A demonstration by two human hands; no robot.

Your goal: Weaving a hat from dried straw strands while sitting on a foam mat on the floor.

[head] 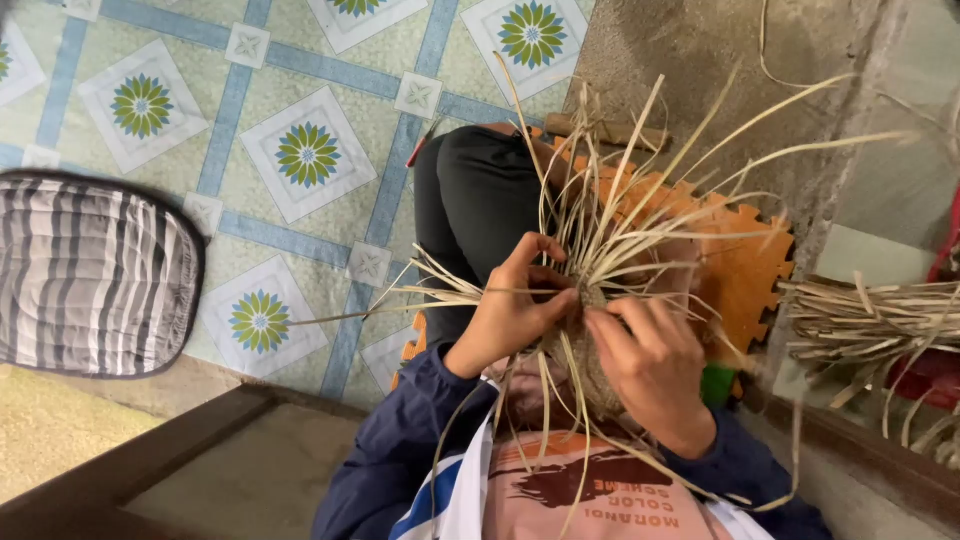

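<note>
Both hands meet close in front of my chest on a small woven piece of dry straw (592,298), from which several long pale strands (640,190) fan out upward and sideways. My left hand (512,312) pinches strands at the woven core from the left, fingers curled. Pressing against the core from the right, my right hand (652,362) also has its fingers closed on strands. Most of the woven part is hidden behind the hands. Dark blue sleeves cover both forearms.
My black-trousered leg (470,200) rests on an orange foam puzzle mat (745,265). A bundle of straw (870,320) lies at the right. A striped grey cushion (90,275) sits on the patterned tile floor (300,160) at the left. A dark wooden ledge (180,450) runs along the bottom left.
</note>
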